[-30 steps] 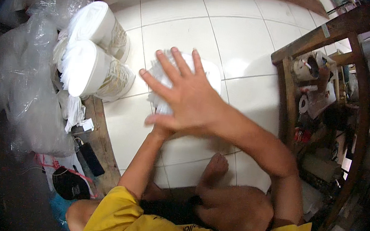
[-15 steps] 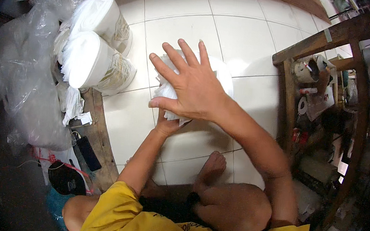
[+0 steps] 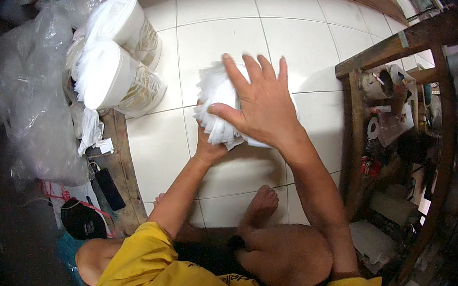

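Note:
A bundle of thin white sheets [image 3: 217, 94], its edges fanned into ragged layers, is held above the tiled floor in front of me. My left hand [image 3: 210, 148] grips the bundle at its near left side, with most of the fingers hidden behind it. Over the top of the bundle lies my right hand [image 3: 266, 108], open, its fingers spread and pointing away from me. The right palm covers part of the bundle, so I cannot tell how firmly it presses.
Two similar white bundles with gold print, a nearer one [image 3: 115, 80] and a farther one [image 3: 132, 27], stand at the left. Beside them are clear plastic sheeting [image 3: 37, 106] and a black phone [image 3: 108, 189]. A wooden rack [image 3: 355, 139] with assorted items stands at the right.
My right hand has shifted slightly right across the top of the bundle, uncovering more of the fanned edges on the left. The left hand keeps its grip at nearly the same place.

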Demonstrator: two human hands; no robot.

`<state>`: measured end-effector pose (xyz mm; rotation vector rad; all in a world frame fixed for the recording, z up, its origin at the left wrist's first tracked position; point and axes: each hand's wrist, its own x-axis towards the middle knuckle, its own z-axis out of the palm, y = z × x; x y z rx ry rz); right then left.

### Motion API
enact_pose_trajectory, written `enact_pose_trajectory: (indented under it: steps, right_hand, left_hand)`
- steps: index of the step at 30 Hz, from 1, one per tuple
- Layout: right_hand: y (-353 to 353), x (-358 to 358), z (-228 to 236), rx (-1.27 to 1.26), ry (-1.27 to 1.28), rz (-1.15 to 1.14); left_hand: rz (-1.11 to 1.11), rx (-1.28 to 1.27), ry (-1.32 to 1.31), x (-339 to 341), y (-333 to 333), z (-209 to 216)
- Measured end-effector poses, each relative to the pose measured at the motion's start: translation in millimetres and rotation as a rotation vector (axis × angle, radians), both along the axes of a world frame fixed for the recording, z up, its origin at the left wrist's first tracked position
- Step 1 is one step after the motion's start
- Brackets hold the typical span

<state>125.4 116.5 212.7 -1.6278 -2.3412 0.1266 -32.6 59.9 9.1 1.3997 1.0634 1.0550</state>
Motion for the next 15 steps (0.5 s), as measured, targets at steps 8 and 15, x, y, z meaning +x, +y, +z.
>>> enact_pose_trajectory:
  steps: [8,15]
  right_hand:
    - [-35,61,20,0.259,0.609,-0.144]
    - [-137,49,-168,-0.48,0.812,-0.246]
  left_hand:
    - [0.051,0.384,0.514,-15,-4,11]
    - [-0.02,0.466,0.545,-18,5,3]
